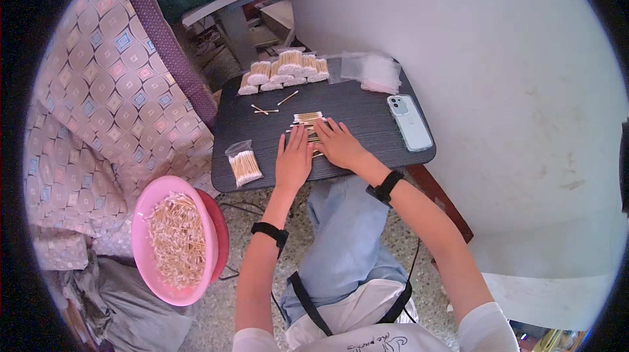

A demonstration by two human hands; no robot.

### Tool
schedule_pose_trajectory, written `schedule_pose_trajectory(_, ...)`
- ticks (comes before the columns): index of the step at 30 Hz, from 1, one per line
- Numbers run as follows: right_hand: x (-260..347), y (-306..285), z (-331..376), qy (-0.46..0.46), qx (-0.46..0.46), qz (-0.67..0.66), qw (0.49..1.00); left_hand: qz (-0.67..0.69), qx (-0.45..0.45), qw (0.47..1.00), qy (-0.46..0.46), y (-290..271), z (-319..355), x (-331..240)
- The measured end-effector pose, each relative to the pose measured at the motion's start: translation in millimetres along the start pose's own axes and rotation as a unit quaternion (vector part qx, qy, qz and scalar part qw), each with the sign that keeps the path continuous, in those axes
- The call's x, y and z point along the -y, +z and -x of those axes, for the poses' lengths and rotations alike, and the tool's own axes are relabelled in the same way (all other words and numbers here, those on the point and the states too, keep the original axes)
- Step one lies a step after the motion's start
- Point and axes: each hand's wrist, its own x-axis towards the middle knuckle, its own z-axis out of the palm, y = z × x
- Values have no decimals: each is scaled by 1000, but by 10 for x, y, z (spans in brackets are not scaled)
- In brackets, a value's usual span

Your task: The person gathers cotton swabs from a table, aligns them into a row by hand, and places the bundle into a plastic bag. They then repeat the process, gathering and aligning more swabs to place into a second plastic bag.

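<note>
Both my hands lie on a row of cotton swabs (308,117) in the middle of the dark table (367,113). My left hand (294,159) is flat, its fingers stretched out over the left ends of the swabs. From the other side my right hand (341,148) spreads its fingers across the right ends. Between the hands the swab sticks show, lying crosswise one behind another; my fingers cover part of them. Left of my left hand lies a clear bag filled with cotton swabs (246,167). A few loose swabs (264,110) are scattered farther back.
Filled swab packs (290,62) are piled at the table's back edge. Clear empty bags (380,74) lie back right, near a phone in a pale case (411,124). A pink basin (211,247) full of loose swabs stands low at left. A wall (511,103) rises at right.
</note>
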Motion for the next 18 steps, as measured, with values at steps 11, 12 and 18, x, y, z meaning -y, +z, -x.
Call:
schedule_pose_trajectory(11,57,-7,-71,-61,-122,4,991,144,-27,987,-65,-131,15,-30)
schedule_pose_trajectory(12,85,-23,-87,-49,-112,-15,992,107,-37,992,-63,-136,21,-36)
schedule_pose_trajectory(18,59,-38,-141,-27,-96,-28,995,61,-46,995,-68,-85,9,-24)
